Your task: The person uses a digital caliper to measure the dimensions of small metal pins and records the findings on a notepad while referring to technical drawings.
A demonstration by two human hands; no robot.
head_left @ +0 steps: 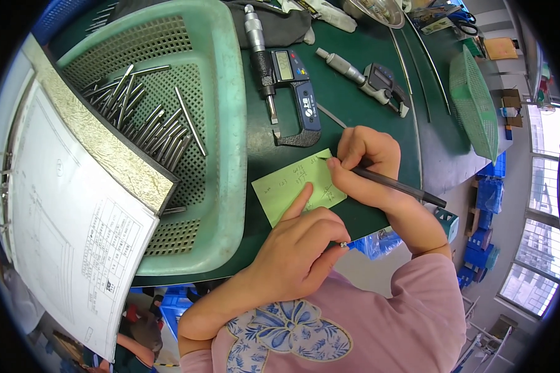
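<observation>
My right hand (368, 163) grips a black pen (404, 185), its tip at the upper right part of a yellow-green paper note (272, 189). Handwritten marks cover parts of the note, which lies flat on the green table. With its index finger stretched out, my left hand (295, 248) presses on the paper. Its other fingers are curled around a small shiny metal piece (344, 245), of which only the end shows. Beyond the note lies a black digital micrometer (306, 105) with its jaws apart.
On the left stands a light green plastic basket (230, 186) holding several metal rods (168, 133). A binder of printed sheets (62, 217) leans over it. A second micrometer (379, 84) lies farther right. Another green basket (473, 102) stands past the table's right edge.
</observation>
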